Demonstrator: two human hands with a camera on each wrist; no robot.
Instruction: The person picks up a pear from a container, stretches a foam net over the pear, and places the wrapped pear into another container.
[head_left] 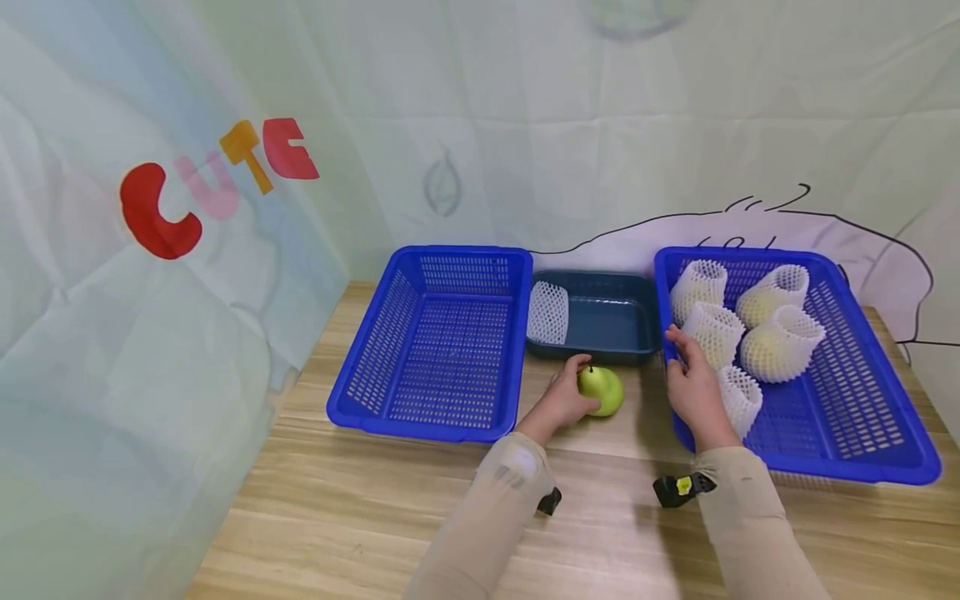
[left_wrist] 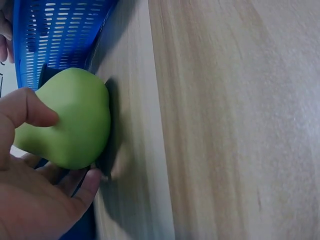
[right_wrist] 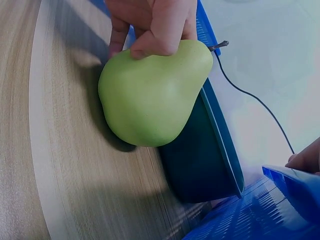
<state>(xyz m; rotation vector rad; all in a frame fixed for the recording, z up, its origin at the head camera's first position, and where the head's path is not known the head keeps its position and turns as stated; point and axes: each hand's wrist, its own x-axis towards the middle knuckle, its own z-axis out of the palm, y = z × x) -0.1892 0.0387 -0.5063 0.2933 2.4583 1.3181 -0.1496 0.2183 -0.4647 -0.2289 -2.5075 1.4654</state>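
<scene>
In the head view my left hand (head_left: 566, 397) grips a green pear (head_left: 604, 392) from its left side, low at the wooden tabletop. The left wrist view shows the thumb over the top of the pear (left_wrist: 75, 120) and the other fingers beneath it. Its dark stem points toward the bin in the right wrist view. My right hand (head_left: 693, 383) is at the left rim of the right blue basket (head_left: 862, 367), fingers extended, holding nothing. Inside that basket sit several pale fruits in white foam nets (head_left: 782, 343).
Behind the pear stands a dark teal bin (head_left: 611, 321) with a flat white foam net (head_left: 548, 313) at its left end. Another blue basket (head_left: 450, 358) stands to the left. A printed curtain (head_left: 487, 125) hangs behind the table.
</scene>
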